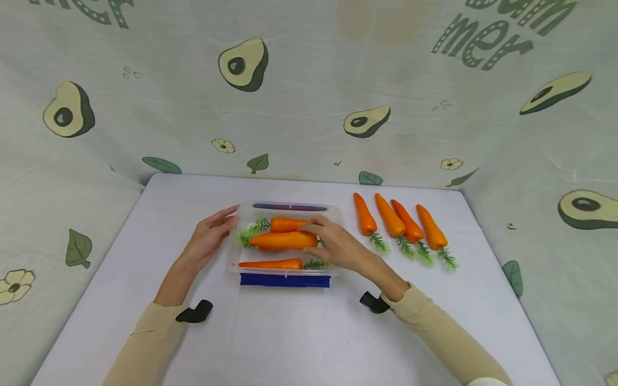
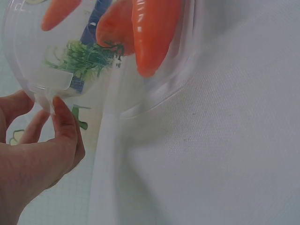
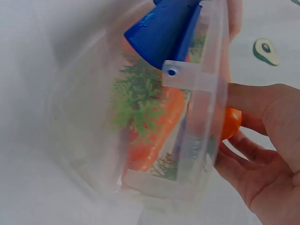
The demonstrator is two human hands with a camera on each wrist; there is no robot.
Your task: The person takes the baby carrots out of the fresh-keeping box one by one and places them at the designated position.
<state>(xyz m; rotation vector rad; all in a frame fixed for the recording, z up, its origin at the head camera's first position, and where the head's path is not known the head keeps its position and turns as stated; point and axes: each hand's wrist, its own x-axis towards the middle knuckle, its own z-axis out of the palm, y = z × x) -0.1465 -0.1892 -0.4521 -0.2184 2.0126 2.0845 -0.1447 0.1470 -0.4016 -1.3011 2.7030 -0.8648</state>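
Observation:
A clear plastic box [image 1: 285,272] with blue clip flaps [image 1: 285,280] holds toy carrots with leafy green tops. My right hand [image 1: 333,244] reaches over the right side and grips one carrot [image 1: 280,240] by its right end. That carrot lies level above others, its tip pointing left. Behind it is another carrot [image 1: 286,224], and one more carrot [image 1: 270,264] lies along the front wall. In the right wrist view, an orange end [image 3: 232,123] shows between thumb and fingers. My left hand [image 1: 207,241] touches the box's left rim with its fingertips, fingers loosely bent.
Several more carrots [image 1: 390,214] lie side by side to the right of the box, green tops toward me. The white table [image 1: 289,332] is bordered at the back and sides by cloth [image 1: 309,80] printed with avocados.

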